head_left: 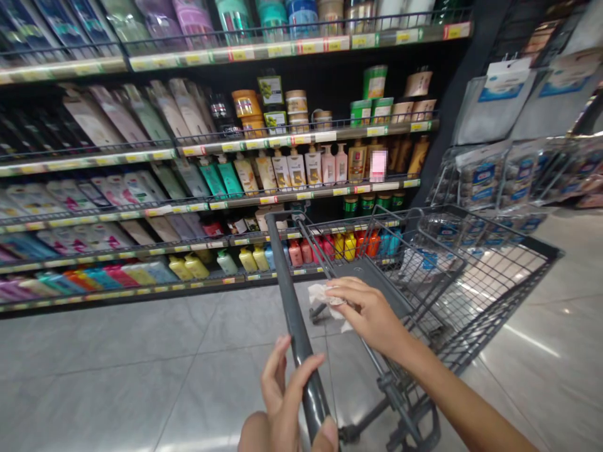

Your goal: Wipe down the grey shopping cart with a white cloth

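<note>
A grey shopping cart handle [294, 314] runs diagonally through the middle of the head view. Low in the view, my left hand [285, 398] is loosely round the handle's near end, fingers curved and spaced on both sides of the bar. My right hand [372, 314] is to the right of the handle, over the cart's rear frame. Its fingers pinch a crumpled white tissue [325, 298], which hangs between the hand and the handle. The wire basket [490, 295] of the cart stretches off to the right, beyond my right forearm.
Shelves [301, 138] full of bottles and jars stand behind the cart. Packaged goods hang from a rack [483, 179] at the right, close to the basket. Grey floor tiles [117, 370] lie to the left of the cart.
</note>
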Action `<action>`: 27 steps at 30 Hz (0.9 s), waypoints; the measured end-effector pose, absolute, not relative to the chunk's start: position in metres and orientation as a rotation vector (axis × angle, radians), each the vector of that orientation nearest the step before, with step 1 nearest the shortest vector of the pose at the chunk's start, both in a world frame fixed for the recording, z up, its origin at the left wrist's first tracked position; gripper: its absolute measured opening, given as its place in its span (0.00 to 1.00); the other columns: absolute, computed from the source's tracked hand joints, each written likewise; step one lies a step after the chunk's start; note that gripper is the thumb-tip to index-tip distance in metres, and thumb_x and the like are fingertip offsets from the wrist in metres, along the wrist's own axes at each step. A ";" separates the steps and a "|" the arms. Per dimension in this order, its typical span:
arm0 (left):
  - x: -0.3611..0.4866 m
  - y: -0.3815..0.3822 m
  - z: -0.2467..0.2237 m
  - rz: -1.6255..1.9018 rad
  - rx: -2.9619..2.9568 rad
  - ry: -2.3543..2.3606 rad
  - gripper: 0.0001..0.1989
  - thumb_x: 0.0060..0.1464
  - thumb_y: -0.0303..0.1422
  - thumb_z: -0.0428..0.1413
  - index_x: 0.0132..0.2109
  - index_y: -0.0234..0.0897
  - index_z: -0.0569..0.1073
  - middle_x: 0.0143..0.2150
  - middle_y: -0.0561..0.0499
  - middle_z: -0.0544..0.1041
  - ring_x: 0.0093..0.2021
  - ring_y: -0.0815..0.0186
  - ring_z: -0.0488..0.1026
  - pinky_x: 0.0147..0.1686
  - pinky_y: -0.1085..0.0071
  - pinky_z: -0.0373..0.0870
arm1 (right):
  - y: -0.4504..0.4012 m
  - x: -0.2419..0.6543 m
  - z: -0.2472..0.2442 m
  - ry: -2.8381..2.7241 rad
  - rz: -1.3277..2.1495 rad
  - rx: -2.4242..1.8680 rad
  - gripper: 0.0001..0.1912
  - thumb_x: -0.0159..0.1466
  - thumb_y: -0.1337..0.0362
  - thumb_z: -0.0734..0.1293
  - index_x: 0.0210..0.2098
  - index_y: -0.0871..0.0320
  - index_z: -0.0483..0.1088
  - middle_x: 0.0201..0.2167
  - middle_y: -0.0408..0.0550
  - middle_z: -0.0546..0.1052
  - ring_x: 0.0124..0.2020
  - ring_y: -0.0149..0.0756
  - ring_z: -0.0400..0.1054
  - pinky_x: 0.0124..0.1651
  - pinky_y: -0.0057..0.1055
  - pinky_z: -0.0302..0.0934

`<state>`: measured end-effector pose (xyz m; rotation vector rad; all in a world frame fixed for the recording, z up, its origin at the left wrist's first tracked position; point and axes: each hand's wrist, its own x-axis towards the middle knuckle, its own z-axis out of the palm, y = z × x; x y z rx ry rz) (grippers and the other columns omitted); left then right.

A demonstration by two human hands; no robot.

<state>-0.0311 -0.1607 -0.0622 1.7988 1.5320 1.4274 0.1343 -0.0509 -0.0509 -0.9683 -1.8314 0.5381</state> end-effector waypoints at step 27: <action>-0.016 -0.160 -0.066 1.517 1.999 1.212 0.24 0.61 0.42 0.37 0.24 0.42 0.68 0.39 0.45 0.73 0.56 0.53 0.61 0.64 0.47 0.44 | -0.090 0.162 -0.032 -1.824 0.617 -1.156 0.14 0.62 0.72 0.63 0.43 0.56 0.77 0.37 0.47 0.73 0.39 0.31 0.68 0.43 0.28 0.62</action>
